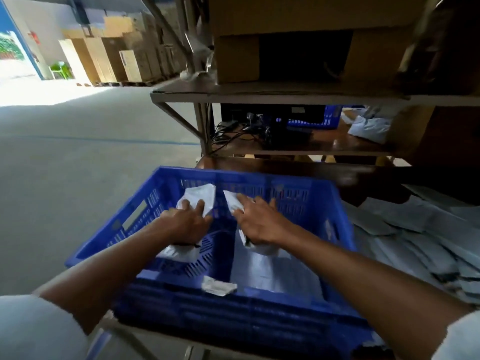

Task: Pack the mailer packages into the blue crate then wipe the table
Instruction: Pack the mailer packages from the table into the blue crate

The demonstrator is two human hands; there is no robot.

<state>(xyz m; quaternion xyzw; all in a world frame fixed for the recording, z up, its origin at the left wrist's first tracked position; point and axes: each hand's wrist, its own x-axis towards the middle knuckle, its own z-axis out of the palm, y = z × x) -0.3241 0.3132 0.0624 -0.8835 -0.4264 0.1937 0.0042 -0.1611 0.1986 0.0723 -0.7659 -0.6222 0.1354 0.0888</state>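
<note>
Both grips were down inside the blue crate (259, 175), side by side with a small gap between them.

- Left grip (187, 222): grasping the left mailer (200, 196), fingers curled over its top. The pale bag ran under the palm, with its far end sticking out past the fingertips and its near end showing below the wrist. It was held clear of the crate floor as far as I could tell.
- Right grip (259, 222): grasping the right mailer (232, 202), fingers spread across it. It lay the same way, one end poking out past the fingertips and the other bunched under the heel of the hand.
- Flat mailer (275, 274): lay on the crate floor, below and nearer than the right grip.
- Paper tag (218, 285): small, white and crumpled, at the crate's near wall, on the near side of both grips and about midway between them.
- Loose mailers (415, 229): a pile of them spread out well to the right of the right grip, outside the crate.
- Desk (259, 165): its brown edge showed just past the crate's far rim, beyond both grips.
- Shelf rack (285, 96): stood further beyond the grips, with a cardboard box (236, 58) on its upper board. The lower board held tangled cables (233, 131) and a second crate (324, 118).
- Concrete floor (78, 152): stretched off to the left of the left grip.
</note>
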